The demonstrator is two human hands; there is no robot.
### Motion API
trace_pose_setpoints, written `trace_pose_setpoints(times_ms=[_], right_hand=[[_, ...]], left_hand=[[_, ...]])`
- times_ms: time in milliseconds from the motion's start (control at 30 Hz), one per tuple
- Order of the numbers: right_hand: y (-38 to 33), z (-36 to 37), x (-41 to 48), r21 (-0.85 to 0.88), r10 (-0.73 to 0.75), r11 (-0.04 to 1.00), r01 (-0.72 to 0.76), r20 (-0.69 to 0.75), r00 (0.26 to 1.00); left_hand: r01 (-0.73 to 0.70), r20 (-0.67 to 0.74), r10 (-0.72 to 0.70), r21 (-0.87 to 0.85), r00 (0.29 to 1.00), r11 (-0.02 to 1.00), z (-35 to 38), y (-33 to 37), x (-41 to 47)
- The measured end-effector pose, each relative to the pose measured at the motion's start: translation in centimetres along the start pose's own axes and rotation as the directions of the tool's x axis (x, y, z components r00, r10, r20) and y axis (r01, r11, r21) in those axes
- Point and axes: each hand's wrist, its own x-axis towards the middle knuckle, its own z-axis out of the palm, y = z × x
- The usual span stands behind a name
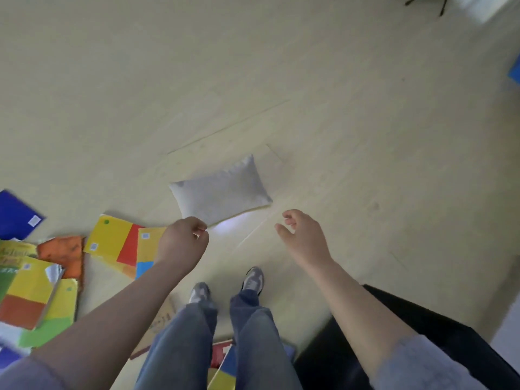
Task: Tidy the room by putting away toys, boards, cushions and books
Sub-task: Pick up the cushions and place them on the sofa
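A small grey cushion (222, 192) lies flat on the pale wooden floor just ahead of my feet. My left hand (183, 243) hovers over its near left corner with fingers loosely curled, holding nothing. My right hand (302, 235) hangs to the right of the cushion, fingers relaxed and empty. Several colourful books (118, 243) in yellow, red, orange and green lie scattered on the floor at the left, and a dark blue book (17, 215) lies further left.
A black piece of furniture (450, 333) stands at my right side. More books (222, 361) lie behind my shoes. A blue object (515, 71) shows at the right edge. Dark thin legs (439, 2) stand at the top right.
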Motion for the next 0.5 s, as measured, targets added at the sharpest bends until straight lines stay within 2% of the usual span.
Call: trace_pose_setpoints(times_ms=[233, 400, 500], right_hand=[[1.3, 5.7, 10.3, -0.040, 0.020, 0.999, -0.017, 0.095, 0.995], [3.1, 11.1, 17.7, -0.057, 0.089, 0.995, -0.081, 0.152, 0.984], [4.9, 14.2, 22.1, -0.075, 0.128, 0.990, -0.116, 0.184, 0.975]], left_hand=[[0.166, -0.012, -0.167, -0.080, 0.986, 0.983, 4.5, -4.5, 9.8], [0.281, 0.007, -0.282, -0.117, 0.959, 0.952, 9.0, -9.0, 16.8], [0.337, -0.027, -0.344, -0.145, 0.939, 0.930, 12.0, -11.4, 20.9]])
